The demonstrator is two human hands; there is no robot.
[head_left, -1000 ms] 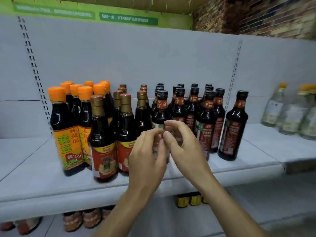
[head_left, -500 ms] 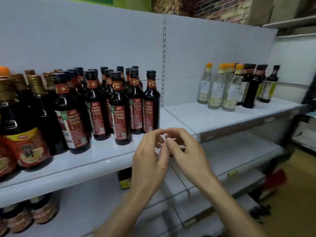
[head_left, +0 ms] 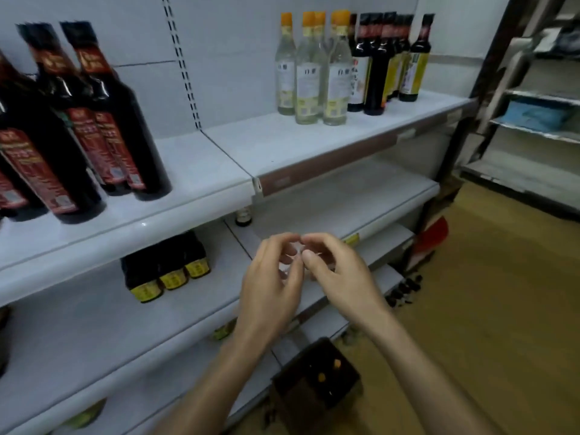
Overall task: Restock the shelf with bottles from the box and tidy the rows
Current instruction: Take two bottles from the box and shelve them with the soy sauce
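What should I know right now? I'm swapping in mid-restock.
Left hand and right hand: fingers curled, tips meeting, no bottle held; whether they pinch something small, cannot tell.
Box on the floor below, orange caps inside.
Shelf: dark bottles left, clear bottles right, gap between.
Done: those rows stand upright.
To do: shelve what the box holds, likely into that gap.

Two blurred dark characters are seen on the clear bottles' (head_left: 337, 51) white labels (head_left: 308, 86), toward the shelf's (head_left: 282, 142) right edge; nothing else is legible.
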